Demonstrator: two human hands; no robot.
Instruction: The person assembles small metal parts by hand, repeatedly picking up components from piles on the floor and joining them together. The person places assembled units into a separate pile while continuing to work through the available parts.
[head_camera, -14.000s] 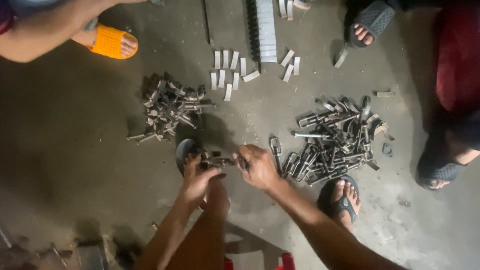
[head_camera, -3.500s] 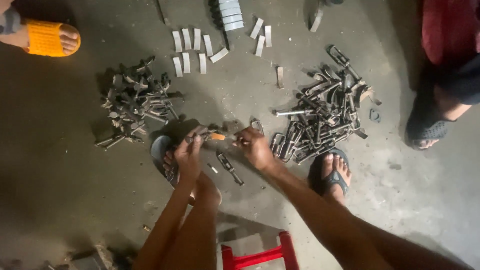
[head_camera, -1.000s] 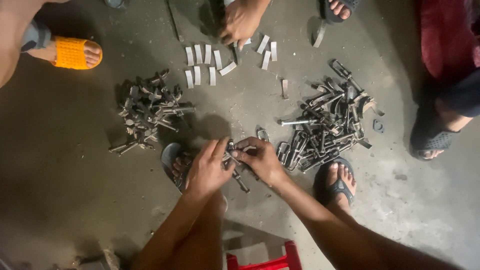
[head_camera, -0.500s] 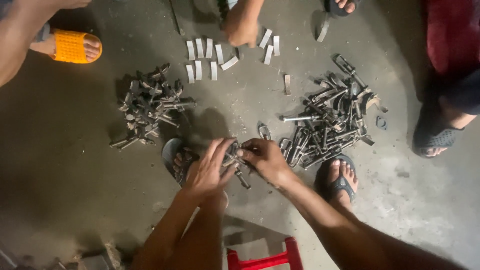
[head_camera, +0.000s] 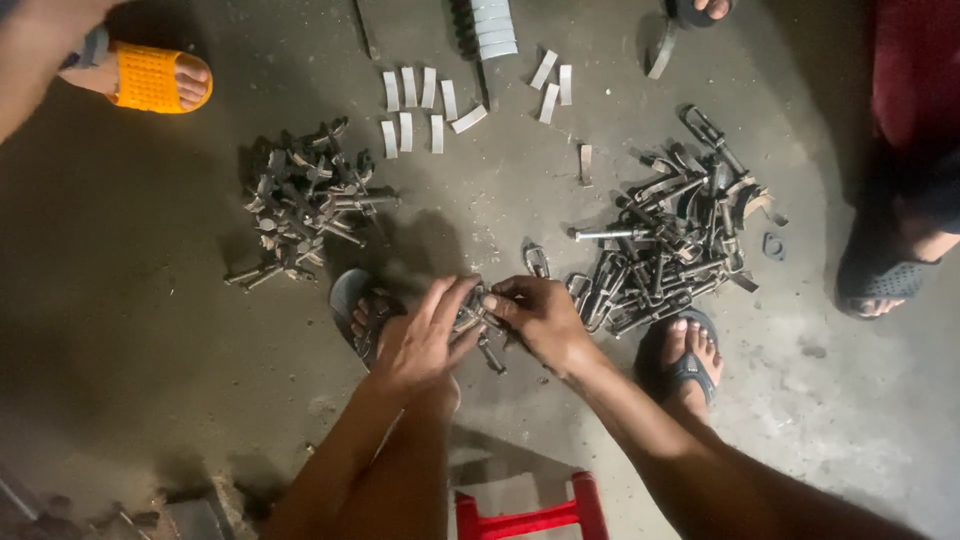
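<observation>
Concrete floor (head_camera: 150, 400) carries 2 piles. Left hand (head_camera: 420, 340) and right hand (head_camera: 540, 320) both pinch a small metal clamp (head_camera: 472, 312); probably stiff, heavy, best gripped by its ends. Loose parts pile (head_camera: 670, 250) lies at 2 o'clock.

floor (head_camera: 150, 400): bare grey concrete, stained and dusty, paler and scuffed at lower right | light: dim, brightest at centre, dark toward left edge and corners | furniture: red plastic stool (head_camera: 530, 515) at bottom edge | walls, windows: out of view | debris: dark scraps (head_camera: 180, 510) in lower-left corner
</observation>
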